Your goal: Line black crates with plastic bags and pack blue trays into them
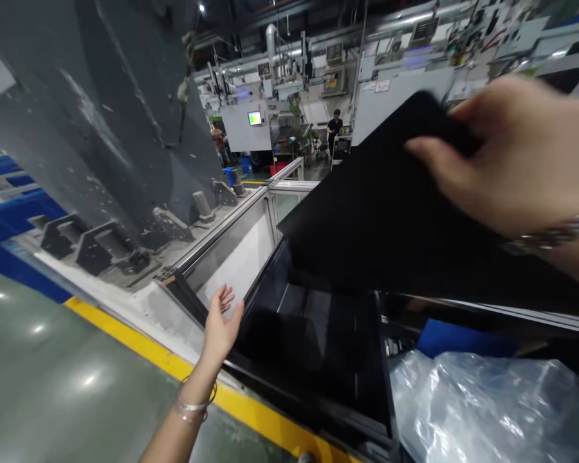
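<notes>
Right hand (pixel 511 151): raised at upper right, blurred; fingers curled over the top edge of a black sheet (pixel 381 212), pinching it between thumb and fingers. Metal bracelet (pixel 554 235) at the wrist.

Black sheet: large, flat, matte; held tilted above an open black bin (pixel 313 347), its lower edge hanging over the bin's mouth. Whether it touches the bin cannot be told.

Left hand (pixel 220 325): fingers spread and loose, palm turned toward the bin, resting against or just beside the bin's left rim; contact unclear. Thin bangles (pixel 193 404) on the wrist.

Black bin: deep, dark inside, dividers or stacked parts faintly visible; stands between a white-panelled metal frame (pixel 241 241) and a clear plastic bag (pixel 487 405).

Plastic bag: crumpled, lower right, just beside the bin; blue item (pixel 458 337) behind it.

Grey machine (pixel 120 128): large, sloped, upper left; dark moulded parts (pixel 96 244) lie on its ledge.

Floor (pixel 53 373): green, glossy, with a yellow stripe (pixel 174 363) running along the frame base.

Background: factory hall with machines; a person (pixel 335 128) in dark clothes stands far off.
</notes>
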Tool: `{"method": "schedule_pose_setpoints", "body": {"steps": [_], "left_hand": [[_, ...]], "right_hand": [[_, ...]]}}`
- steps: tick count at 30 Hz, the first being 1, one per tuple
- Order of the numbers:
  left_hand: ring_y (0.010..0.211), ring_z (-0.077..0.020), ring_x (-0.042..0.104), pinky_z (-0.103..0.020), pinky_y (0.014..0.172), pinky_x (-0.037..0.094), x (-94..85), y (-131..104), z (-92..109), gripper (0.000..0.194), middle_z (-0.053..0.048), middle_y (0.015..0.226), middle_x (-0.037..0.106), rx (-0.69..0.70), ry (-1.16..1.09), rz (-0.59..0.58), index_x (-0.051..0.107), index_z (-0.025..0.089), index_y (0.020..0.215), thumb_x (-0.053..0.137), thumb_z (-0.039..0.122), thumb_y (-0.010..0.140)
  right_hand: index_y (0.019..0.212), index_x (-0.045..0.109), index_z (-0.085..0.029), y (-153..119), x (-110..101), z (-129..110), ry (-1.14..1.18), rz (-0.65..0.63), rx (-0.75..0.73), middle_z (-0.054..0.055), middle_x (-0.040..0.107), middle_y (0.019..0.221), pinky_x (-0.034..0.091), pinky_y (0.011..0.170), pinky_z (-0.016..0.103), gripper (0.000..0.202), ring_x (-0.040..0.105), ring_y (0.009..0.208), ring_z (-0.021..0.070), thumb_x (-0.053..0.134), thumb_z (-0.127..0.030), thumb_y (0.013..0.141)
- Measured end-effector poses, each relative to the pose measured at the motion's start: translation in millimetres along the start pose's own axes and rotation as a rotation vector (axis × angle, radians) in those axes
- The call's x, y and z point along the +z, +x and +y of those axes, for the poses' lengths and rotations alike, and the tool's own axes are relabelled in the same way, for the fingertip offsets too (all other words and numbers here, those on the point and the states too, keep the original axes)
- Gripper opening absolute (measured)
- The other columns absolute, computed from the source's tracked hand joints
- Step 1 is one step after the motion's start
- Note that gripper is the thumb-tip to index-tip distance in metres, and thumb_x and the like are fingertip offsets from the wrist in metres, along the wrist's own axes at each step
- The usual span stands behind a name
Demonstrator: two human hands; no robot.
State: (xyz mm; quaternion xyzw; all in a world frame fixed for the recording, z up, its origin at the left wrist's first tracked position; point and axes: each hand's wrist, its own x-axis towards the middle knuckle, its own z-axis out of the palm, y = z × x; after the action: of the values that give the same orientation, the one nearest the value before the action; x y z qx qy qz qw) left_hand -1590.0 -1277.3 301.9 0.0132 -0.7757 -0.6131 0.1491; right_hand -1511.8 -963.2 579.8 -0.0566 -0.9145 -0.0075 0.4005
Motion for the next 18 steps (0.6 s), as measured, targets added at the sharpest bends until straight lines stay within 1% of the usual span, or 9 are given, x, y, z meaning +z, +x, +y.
{"method": "schedule_pose_setpoints", "body": {"steps": [2, 3, 6, 8, 9, 11, 13, 16, 18], "left_hand": [[0.103, -0.0241, 0.061, -0.045, 0.094, 0.047, -4.5, -3.2, -5.8, 0.057, -0.017, 0.116, 0.059, -0.017, -0.039, 0.019, 0.046, 0.016, 0.114, 0.062, 0.042, 0.066], [0.103, -0.0243, 0.061, -0.046, 0.095, 0.046, -4.8, -5.4, -7.5, 0.056, -0.017, 0.116, 0.059, -0.017, -0.052, 0.017, 0.046, 0.016, 0.114, 0.062, 0.041, 0.067], [0.107, -0.0249, 0.060, -0.046, 0.096, 0.046, -1.7, -11.7, -9.6, 0.055, -0.018, 0.118, 0.059, 0.017, -0.055, -0.033, 0.045, 0.016, 0.117, 0.061, 0.040, 0.070], [0.109, -0.0253, 0.059, -0.046, 0.097, 0.045, 1.2, -14.2, -9.7, 0.057, -0.018, 0.120, 0.058, 0.054, -0.043, -0.066, 0.044, 0.016, 0.119, 0.061, 0.042, 0.072], [0.110, -0.0256, 0.058, -0.046, 0.097, 0.044, 2.4, -14.7, -9.4, 0.058, -0.019, 0.121, 0.058, 0.070, -0.040, -0.074, 0.044, 0.016, 0.120, 0.061, 0.044, 0.072], [0.108, -0.0261, 0.059, -0.046, 0.096, 0.045, 3.4, -14.3, -7.5, 0.059, -0.019, 0.120, 0.058, 0.086, -0.049, -0.053, 0.045, 0.016, 0.119, 0.061, 0.048, 0.072], [0.106, -0.0259, 0.060, -0.044, 0.093, 0.046, 1.8, -11.9, -3.7, 0.059, -0.019, 0.119, 0.059, 0.077, -0.090, -0.013, 0.046, 0.017, 0.117, 0.061, 0.052, 0.072], [0.105, -0.0247, 0.061, -0.041, 0.092, 0.048, -5.0, -6.5, 4.9, 0.060, -0.019, 0.119, 0.058, 0.071, -0.162, 0.050, 0.045, 0.017, 0.116, 0.061, 0.053, 0.071], [0.106, -0.0236, 0.061, -0.039, 0.094, 0.048, -9.7, -3.2, 10.7, 0.059, -0.018, 0.119, 0.058, 0.088, -0.176, 0.082, 0.044, 0.017, 0.117, 0.061, 0.051, 0.072]], "right_hand": [[0.103, 0.056, -0.008, 0.0, 28.6, -28.7, -0.100, -0.038, 0.053, 0.012, 0.063, 0.090, 0.045, 0.075, 0.041, 0.034, 0.061, 0.087, 0.0279, 0.054, -0.039, 0.087], [0.103, 0.056, -0.007, -0.2, 43.9, -41.2, -0.133, -0.087, 0.038, 0.011, 0.063, 0.084, 0.046, 0.071, 0.038, 0.033, 0.062, 0.081, 0.0265, 0.054, -0.037, 0.088], [0.104, 0.052, -0.006, -4.7, 85.5, -74.8, -0.175, -0.274, -0.113, 0.010, 0.064, 0.078, 0.045, 0.063, 0.033, 0.029, 0.063, 0.074, 0.0255, 0.046, -0.032, 0.092], [0.103, 0.051, -0.008, -16.7, 103.4, -98.2, -0.154, -0.395, -0.280, 0.012, 0.064, 0.082, 0.044, 0.059, 0.031, 0.021, 0.064, 0.075, 0.0250, 0.039, -0.023, 0.093], [0.102, 0.051, -0.009, -26.6, 108.6, -110.5, -0.124, -0.457, -0.376, 0.013, 0.064, 0.084, 0.044, 0.058, 0.031, 0.019, 0.064, 0.075, 0.0247, 0.037, -0.018, 0.092], [0.102, 0.051, -0.011, -53.8, 112.1, -135.3, -0.033, -0.569, -0.572, 0.013, 0.064, 0.087, 0.046, 0.056, 0.031, 0.021, 0.064, 0.074, 0.0239, 0.033, -0.011, 0.091], [0.097, 0.052, -0.011, -86.6, 109.5, -157.5, 0.052, -0.634, -0.699, 0.013, 0.063, 0.081, 0.046, 0.054, 0.031, 0.022, 0.064, 0.071, 0.0232, 0.031, -0.010, 0.090], [0.093, 0.054, -0.010, -130.8, 105.1, -181.8, 0.087, -0.666, -0.762, 0.018, 0.063, 0.080, 0.048, 0.050, 0.033, 0.023, 0.064, 0.073, 0.0266, 0.032, -0.010, 0.089], [0.096, 0.055, -0.008, -148.0, 108.2, -192.2, 0.096, -0.729, -0.774, 0.022, 0.064, 0.084, 0.050, 0.047, 0.036, 0.022, 0.064, 0.077, 0.0303, 0.035, -0.012, 0.088]]}}
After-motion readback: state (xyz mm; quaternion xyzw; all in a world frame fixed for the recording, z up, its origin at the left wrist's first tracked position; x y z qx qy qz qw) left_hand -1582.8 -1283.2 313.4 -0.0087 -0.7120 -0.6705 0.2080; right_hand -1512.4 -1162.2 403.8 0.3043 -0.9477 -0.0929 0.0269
